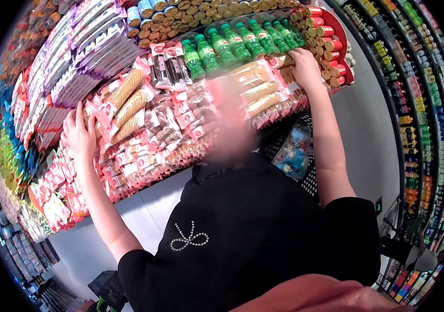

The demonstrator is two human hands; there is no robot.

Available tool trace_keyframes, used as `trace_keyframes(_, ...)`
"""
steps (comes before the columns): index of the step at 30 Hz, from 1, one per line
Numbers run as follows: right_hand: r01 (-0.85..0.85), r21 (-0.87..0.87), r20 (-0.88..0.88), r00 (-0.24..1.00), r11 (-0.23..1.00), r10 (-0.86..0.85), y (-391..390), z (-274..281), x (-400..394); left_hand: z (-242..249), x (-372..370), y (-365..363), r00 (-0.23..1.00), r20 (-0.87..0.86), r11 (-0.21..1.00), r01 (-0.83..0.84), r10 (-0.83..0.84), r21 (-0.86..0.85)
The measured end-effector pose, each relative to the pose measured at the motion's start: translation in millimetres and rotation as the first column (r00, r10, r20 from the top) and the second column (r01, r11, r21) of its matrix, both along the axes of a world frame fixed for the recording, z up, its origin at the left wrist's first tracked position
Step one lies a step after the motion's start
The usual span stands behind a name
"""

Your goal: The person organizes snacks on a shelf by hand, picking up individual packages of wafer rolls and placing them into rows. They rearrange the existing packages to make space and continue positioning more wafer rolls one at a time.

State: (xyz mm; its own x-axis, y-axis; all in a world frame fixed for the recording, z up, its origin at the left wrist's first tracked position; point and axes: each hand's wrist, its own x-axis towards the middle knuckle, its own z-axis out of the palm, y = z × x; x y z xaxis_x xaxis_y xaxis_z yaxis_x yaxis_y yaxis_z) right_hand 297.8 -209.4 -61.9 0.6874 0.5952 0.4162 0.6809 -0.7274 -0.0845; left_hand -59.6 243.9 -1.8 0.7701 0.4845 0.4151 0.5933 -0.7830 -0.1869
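Note:
My left hand [80,132] is at the left side of the display, fingers spread, touching pink-and-clear packs beside large wrapped wafer rolls [128,106]. On the right, my right hand [305,66] has its fingers bent close together over a wrapped snack pack [286,74], just below the green bottles [236,44]. More long, pale wrapped rolls [261,99] lie to the left of this hand. Dark-filled packs [169,68] stand between the two groups of rolls. Small pink packets [152,148] fill the front of the display. A blur hides part of the middle.
Purple-and-white packs [79,57] are stacked at the back left. Gold-topped cans [191,14] and red cans [331,51] stand behind and right. A black perforated basket [309,179] sits below the display's front edge. Curved shelves [414,104] line the right.

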Motion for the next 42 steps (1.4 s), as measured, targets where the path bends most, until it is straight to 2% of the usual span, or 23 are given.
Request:
trace_keyframes(4, -0.034, -0.074, 0.042, 0.998, 0.997, 0.037, 1, -1, 1, 0, -6, -14, 0.997, 0.074, 0.997, 0.000, -0.006, 0.082)
trace_keyframes(8, -0.006, -0.107, 0.032, 0.999, 0.994, 0.009, 2, 1, -2, 1, -12, -27, 0.979, 0.170, 0.994, 0.103, -0.109, 0.043)
trace_keyframes(10, 0.048, -0.104, 0.022, 0.999, 0.993, -0.046, 2, -1, -3, 9, -12, -44, 0.966, 0.206, 0.986, 0.141, -0.157, 0.092)
trace_keyframes(12, 0.092, -0.121, -0.106, 0.989, 0.988, -0.105, 1, 5, -4, 18, -12, -64, 0.930, 0.291, 0.968, 0.177, -0.223, 0.177)
trace_keyframes(13, 0.072, -0.085, -0.112, 0.990, 0.994, -0.082, -1, 3, 0, 27, -10, -76, 0.909, 0.335, 0.964, 0.199, -0.249, 0.176)
trace_keyframes(16, 0.044, -0.139, -0.172, 0.983, 0.989, -0.068, -3, 6, 5, 37, -11, -97, 0.847, 0.448, 0.956, 0.226, -0.287, 0.185)
trace_keyframes(18, 0.019, -0.095, -0.122, 0.992, 0.995, -0.030, -6, -2, 4, 39, -9, -112, 0.816, 0.492, 0.953, 0.245, -0.302, 0.178)
trace_keyframes(20, -0.008, -0.052, -0.070, 0.998, 0.999, 0.005, -9, -5, 5, 37, -6, -127, 0.779, 0.526, 0.938, 0.314, -0.341, 0.144)
trace_keyframes(23, 0.014, -0.119, -0.064, 0.998, 0.993, -0.022, -10, -2, 3, 35, 8, -155, 0.722, 0.575, 0.909, 0.403, -0.385, 0.103)
trace_keyframes(24, 0.045, -0.143, -0.037, 0.998, 0.989, -0.051, -9, 5, 0, 35, 12, -163, 0.695, 0.576, 0.882, 0.460, -0.430, 0.103)
trace_keyframes(26, 0.074, -0.166, -0.007, 0.997, 0.983, -0.077, -9, 23, -8, 37, 16, -176, 0.708, 0.555, 0.878, 0.469, -0.437, 0.093)
trace_keyframes(29, 0.203, -0.242, 0.136, 0.975, 0.949, -0.174, -20, 54, -26, 39, 23, -192, 0.653, 0.589, 0.818, 0.575, -0.476, 0.023)
trace_keyframes(30, 0.239, -0.211, 0.165, 0.965, 0.948, -0.206, -24, 68, -37, 38, 23, -197, 0.654, 0.590, 0.818, 0.575, -0.473, 0.018)
trace_keyframes(33, 0.278, -0.186, 0.143, 0.957, 0.943, -0.254, -35, 97, -63, 31, 23, -204, 0.616, 0.618, 0.710, 0.692, -0.489, -0.128)
trace_keyframes(34, 0.210, -0.076, 0.141, 0.970, 0.975, -0.198, -31, 107, -78, 24, 23, -206, 0.618, 0.616, 0.708, 0.693, -0.488, -0.135)
trace_keyframes(35, 0.143, 0.033, 0.146, 0.979, 0.989, -0.146, -24, 116, -94, 16, 25, -209, 0.610, 0.717, 0.588, 0.731, -0.337, -0.346)
trace_keyframes(36, 0.035, 0.123, 0.101, 0.994, 0.992, -0.048, -10, 122, -112, 11, 27, -214, 0.618, 0.769, 0.407, 0.752, -0.163, -0.518)
trace_keyframes(37, -0.084, 0.175, 0.071, 0.995, 0.981, 0.072, 5, 126, -128, 14, 32, -217, 0.622, 0.782, 0.146, 0.779, -0.049, -0.610)
trace_keyframes(38, -0.231, 0.205, -0.001, 0.972, 0.951, 0.236, 18, 124, -141, 19, 37, -219, 0.645, 0.763, -0.033, 0.763, -0.033, -0.646)
trace_keyframes(39, -0.294, 0.194, -0.108, 0.942, 0.936, 0.318, 35, 133, -161, 18, 40, -218, 0.666, 0.745, -0.261, 0.726, 0.035, -0.637)
trace_keyframes(40, -0.466, 0.214, -0.136, 0.856, 0.858, 0.499, 37, 127, -164, 18, 43, -217, 0.694, 0.714, -0.474, 0.662, 0.093, -0.581)
trace_keyframes(41, -0.545, 0.213, -0.057, 0.822, 0.811, 0.567, 51, 107, -168, 21, 43, -218, 0.771, 0.635, -0.598, 0.531, 0.047, -0.601)
trace_keyframes(42, -0.604, 0.154, -0.055, 0.785, 0.782, 0.617, 68, 89, -173, 3, 39, -206, 0.797, 0.603, -0.710, 0.410, -0.027, -0.573)
